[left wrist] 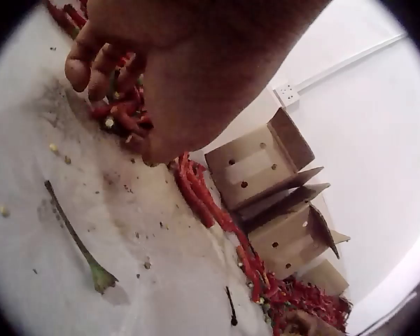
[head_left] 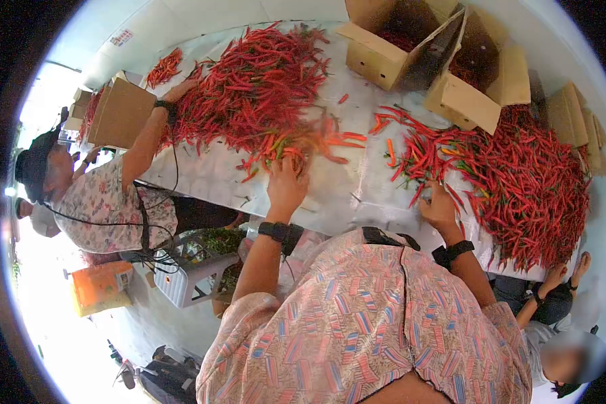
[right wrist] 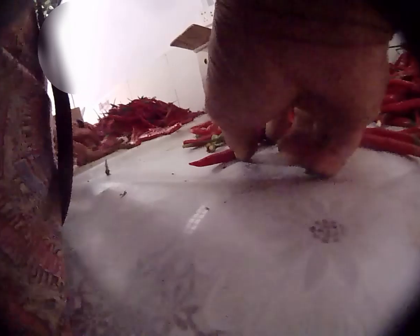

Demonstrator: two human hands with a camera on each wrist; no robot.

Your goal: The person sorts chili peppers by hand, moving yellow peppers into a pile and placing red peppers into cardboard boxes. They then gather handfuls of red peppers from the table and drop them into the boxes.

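My left hand (head_left: 288, 185) has its fingers curled round several chili peppers (head_left: 276, 145), orange, red and green ones, at the front of the big pile. In the left wrist view, red chilies (left wrist: 126, 115) show between the thumb and the bent fingers. To the right, my right hand (head_left: 441, 207) reaches down at the near edge of a loose spread of red chilies (head_left: 417, 158). The right wrist view shows its fingertips low at the tabletop, pinching a red chili (right wrist: 213, 159) whose tip sticks out to the left.
A tall red chili pile (head_left: 256, 74) spreads at the back left, another heap (head_left: 525, 188) at the right. Cardboard boxes (head_left: 377, 60) stand behind. One person (head_left: 114, 209) works at the left; another person's hands (head_left: 565, 273) are at the right. A loose stem (left wrist: 80, 238) lies on the table.
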